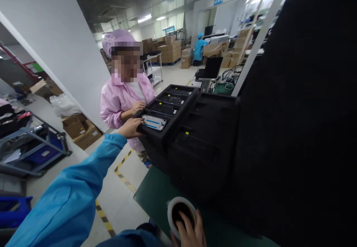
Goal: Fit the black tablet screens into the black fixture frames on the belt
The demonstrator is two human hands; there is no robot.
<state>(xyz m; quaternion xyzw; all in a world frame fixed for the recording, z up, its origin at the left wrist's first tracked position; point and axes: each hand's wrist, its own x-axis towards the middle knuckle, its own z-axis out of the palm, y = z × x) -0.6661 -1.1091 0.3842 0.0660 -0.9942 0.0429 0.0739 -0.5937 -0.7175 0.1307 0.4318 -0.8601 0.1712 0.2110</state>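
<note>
A white phone frame (159,127) with blue strips lies in the nearest slot of a black foam tray (161,137). My left hand (130,128) reaches out in a blue sleeve, and its fingers close on the frame's left end at the tray's corner. Low in the view, my right hand (191,229) grips a white roll of tape (170,217), with fingers inside its dark core. The roll is over the green table top (154,187). Further slots of the tray hold dark phone panels (164,109) with yellow and white tabs.
A second black foam tray (200,116) adjoins on the right, with one yellow-tabbed panel visible. Across from me stands a person in pink (119,98), a hand on the tray's edge. A dark mass fills the right side. A cart (36,146) stands left.
</note>
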